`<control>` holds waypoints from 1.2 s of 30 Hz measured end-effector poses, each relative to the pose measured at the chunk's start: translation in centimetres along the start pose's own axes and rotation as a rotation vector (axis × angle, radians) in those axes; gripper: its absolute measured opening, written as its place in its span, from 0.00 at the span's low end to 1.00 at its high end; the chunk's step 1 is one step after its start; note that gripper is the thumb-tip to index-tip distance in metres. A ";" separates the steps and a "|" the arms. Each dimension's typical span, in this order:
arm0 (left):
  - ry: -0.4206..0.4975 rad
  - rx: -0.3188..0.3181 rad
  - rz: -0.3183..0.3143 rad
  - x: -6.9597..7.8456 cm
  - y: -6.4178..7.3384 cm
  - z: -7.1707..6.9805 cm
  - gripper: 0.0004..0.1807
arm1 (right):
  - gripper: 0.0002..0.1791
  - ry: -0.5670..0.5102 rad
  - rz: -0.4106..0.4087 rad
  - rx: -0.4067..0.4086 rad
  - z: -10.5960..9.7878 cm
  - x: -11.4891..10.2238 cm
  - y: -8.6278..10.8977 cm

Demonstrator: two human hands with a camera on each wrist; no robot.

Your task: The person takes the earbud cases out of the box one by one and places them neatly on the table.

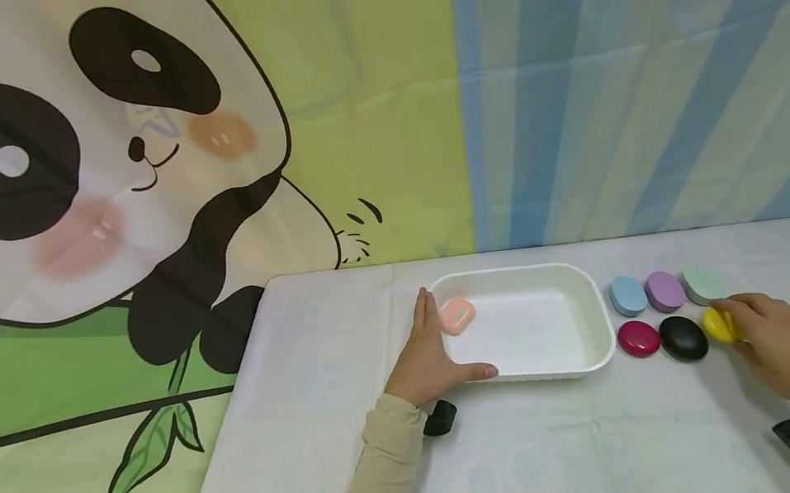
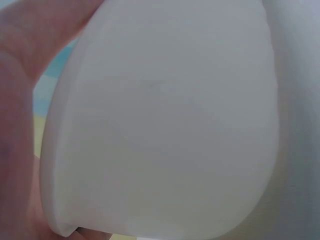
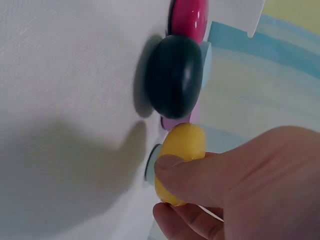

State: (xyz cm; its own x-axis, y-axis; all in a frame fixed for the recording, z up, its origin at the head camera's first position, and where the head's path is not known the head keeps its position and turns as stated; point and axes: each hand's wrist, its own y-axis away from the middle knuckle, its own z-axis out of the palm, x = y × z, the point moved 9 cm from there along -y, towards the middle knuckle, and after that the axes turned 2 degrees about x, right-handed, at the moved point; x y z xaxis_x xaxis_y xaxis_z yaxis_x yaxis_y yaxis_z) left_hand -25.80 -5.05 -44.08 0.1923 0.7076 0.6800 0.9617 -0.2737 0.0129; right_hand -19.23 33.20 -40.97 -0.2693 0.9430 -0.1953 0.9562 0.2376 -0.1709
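A white rectangular tray (image 1: 518, 273) stands on the table with a small pink rounded case (image 1: 457, 316) inside, by its left end. My left hand (image 1: 435, 358) holds the tray's left end, thumb along the front rim and fingers along the left side. In the left wrist view the tray's outer wall (image 2: 170, 115) fills most of the picture. My right hand (image 1: 786, 345) pinches a glossy yellow oval piece (image 3: 184, 142) between thumb and fingers. Close beside it is a black oval piece (image 1: 683, 338), with a dark red one (image 1: 639, 338) farther left.
Behind those pieces, right of the tray, sit a light blue piece (image 1: 628, 296), a purple piece (image 1: 665, 292) and a pale green piece (image 1: 703, 284). A white cloth covers the table (image 1: 543, 460). A printed curtain (image 1: 377, 107) hangs at the back.
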 end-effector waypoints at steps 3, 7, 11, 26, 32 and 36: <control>0.006 -0.010 -0.008 0.2 0.1 -0.1 0.80 | 0.33 0.011 -0.016 -0.004 0.3 0.4 0.1; 0.002 -0.023 -0.020 0.2 0.1 -0.1 0.80 | 0.33 0.021 -0.033 -0.027 1.1 0.9 0.3; -0.004 -0.028 -0.022 0.2 0.1 0.0 0.80 | 0.32 0.023 -0.028 -0.071 2.0 1.3 0.4; -0.004 -0.030 -0.021 0.2 0.0 0.0 0.81 | 0.34 0.045 -0.008 -0.070 1.4 1.0 0.2; -0.009 -0.036 -0.024 0.1 -0.1 0.0 0.81 | 0.39 0.009 -0.021 -0.031 -0.3 -1.3 -0.7; -0.005 -0.039 -0.024 0.0 -0.1 0.1 0.81 | 0.35 -0.039 -0.061 -0.006 -1.2 -3.8 -1.6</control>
State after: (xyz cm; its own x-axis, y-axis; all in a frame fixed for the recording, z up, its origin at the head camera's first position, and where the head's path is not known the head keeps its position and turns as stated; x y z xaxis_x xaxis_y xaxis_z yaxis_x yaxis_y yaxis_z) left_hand -25.85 -4.98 -44.12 0.1708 0.7175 0.6753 0.9578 -0.2818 0.0572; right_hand -19.62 29.55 -38.77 -0.3315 0.9168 -0.2225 0.9384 0.2961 -0.1780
